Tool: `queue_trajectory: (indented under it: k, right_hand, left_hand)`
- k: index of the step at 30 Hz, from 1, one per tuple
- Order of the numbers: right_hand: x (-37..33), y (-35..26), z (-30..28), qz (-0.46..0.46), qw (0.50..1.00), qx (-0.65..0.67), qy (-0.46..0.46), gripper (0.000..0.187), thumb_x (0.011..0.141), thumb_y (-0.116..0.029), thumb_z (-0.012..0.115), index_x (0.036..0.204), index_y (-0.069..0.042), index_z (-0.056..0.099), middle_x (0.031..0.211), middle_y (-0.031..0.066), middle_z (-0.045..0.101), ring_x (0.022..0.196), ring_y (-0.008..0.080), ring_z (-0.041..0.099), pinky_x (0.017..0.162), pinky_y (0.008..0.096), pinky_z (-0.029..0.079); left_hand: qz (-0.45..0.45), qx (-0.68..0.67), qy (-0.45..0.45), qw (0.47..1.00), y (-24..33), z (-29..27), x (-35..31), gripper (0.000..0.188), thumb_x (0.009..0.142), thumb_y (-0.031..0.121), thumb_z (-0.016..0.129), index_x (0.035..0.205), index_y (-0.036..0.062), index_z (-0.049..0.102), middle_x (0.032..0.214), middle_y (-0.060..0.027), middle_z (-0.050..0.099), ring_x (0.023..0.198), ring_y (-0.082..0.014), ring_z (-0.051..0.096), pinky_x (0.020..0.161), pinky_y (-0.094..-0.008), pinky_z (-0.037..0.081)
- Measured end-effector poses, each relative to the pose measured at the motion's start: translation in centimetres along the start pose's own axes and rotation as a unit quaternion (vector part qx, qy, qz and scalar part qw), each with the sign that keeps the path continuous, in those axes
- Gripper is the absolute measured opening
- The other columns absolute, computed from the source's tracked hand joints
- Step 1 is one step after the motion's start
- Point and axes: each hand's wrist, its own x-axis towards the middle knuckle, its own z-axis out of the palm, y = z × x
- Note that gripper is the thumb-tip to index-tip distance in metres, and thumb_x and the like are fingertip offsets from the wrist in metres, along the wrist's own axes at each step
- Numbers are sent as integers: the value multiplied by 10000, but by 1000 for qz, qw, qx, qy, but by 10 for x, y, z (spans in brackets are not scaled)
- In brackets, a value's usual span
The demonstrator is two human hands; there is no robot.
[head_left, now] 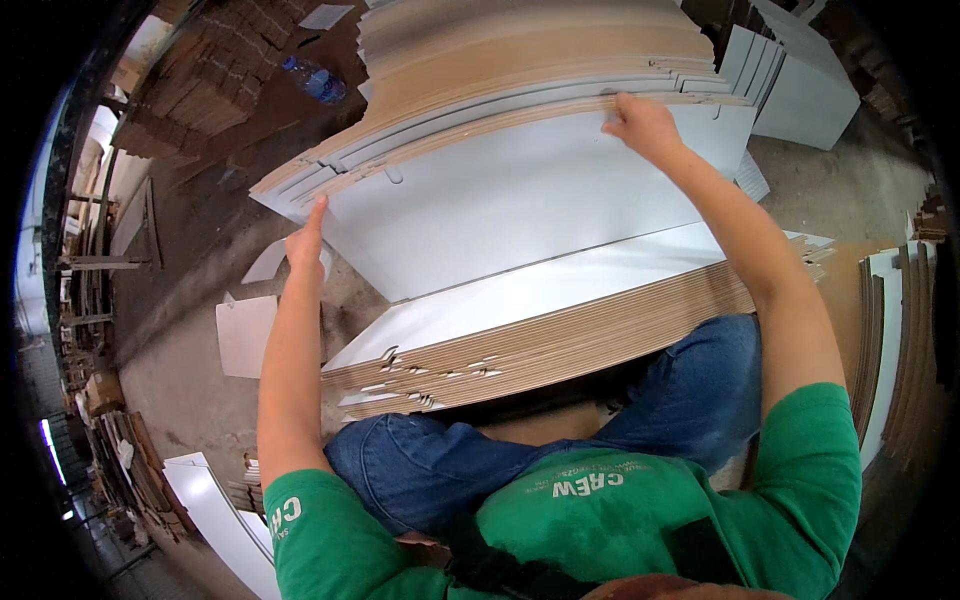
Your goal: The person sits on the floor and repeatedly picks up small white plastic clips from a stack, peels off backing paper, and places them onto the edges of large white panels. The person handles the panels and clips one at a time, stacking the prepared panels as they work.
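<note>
A large white-faced cardboard sheet (520,190) leans at the front of a standing stack of cardboard sheets (520,50), with slots cut near its upper edge. At its upper left corner is my left hand (307,240), closed at the edge with one finger pointing up along it; its other fingers are partly hidden. My right hand (645,128) grips the top edge toward the right, the thumb on the white face and the fingers mostly hidden behind. Between this sheet and my knees lies a flat pile of cardboard sheets (540,345), white on top with brown layered edges.
Brown cardboard bundles (200,80) and a clear plastic bottle (315,80) are at the far left. A white stack (805,85) stands at the far right. More upright sheets (890,340) are beside my right arm, and a loose pale piece (246,336) lies on the floor at left.
</note>
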Motion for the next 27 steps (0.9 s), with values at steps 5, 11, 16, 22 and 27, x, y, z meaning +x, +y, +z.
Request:
queue_trajectory:
  k: [5,11,16,22,27]
  right_hand:
    - [9,9,-40,109,862,491,-68,153,731,-110,657,799,-53,532,726,24,557,644,102,541,595,243,460]
    - [8,-2,-20,62,864,488,-106,162,657,-13,609,773,-28,495,708,69,551,639,149,535,606,268,448]
    - [-5,-29,30,-91,988,125,-22,223,687,30,530,899,-7,473,850,172,543,821,342,538,681,364,460]
    - [-15,-22,45,-185,976,2,117,250,757,8,500,1000,-15,444,955,174,516,872,333,540,722,400,477]
    - [7,-11,-5,6,994,92,51,217,720,-71,619,895,-28,498,848,119,562,727,283,561,668,355,486]
  left_hand:
    - [-80,-93,-97,988,24,-22,-10,519,608,302,686,1021,5,585,1110,-118,534,1023,-234,481,869,-396,334]
    - [-83,62,-251,962,16,-52,-12,525,630,332,676,1035,12,576,1136,-113,519,1109,-220,403,888,-415,302]
    - [-5,67,-4,998,5,-28,19,667,684,573,640,969,-30,622,1134,-148,548,1055,-262,495,866,-372,370]
    - [35,91,28,995,-13,-22,35,567,663,535,674,762,-23,663,1027,-191,587,975,-261,528,850,-367,387]
    - [18,-98,-13,995,-14,-45,37,388,680,335,691,826,-16,616,906,-125,598,909,-241,544,814,-368,406]
